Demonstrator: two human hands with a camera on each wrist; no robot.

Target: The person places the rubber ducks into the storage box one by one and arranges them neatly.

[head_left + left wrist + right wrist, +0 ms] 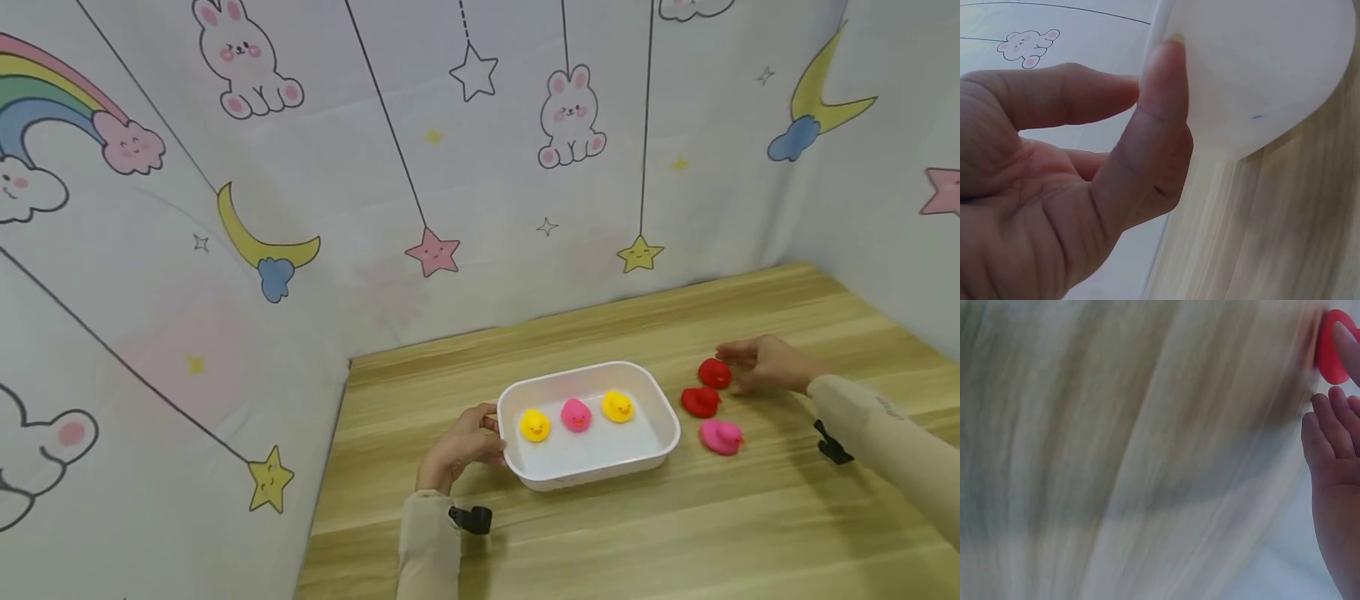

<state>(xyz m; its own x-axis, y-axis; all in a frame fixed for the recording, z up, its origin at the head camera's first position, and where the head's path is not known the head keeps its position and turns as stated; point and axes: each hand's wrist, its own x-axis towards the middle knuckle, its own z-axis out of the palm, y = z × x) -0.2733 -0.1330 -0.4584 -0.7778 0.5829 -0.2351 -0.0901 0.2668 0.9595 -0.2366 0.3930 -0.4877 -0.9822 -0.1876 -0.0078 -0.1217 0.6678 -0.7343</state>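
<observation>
Steady tray (667, 421) with left hand (461, 446) gripping its rim, then close right hand (765, 364), fingers loosely touching, squarely round red duck (714, 373) before lifting.

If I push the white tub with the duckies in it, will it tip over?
Probably not: the white tub looks wide, low and flat-bottomed, so it should slide on the smooth wooden table. It seems light plastic, and the left hand grips its rim.
</observation>
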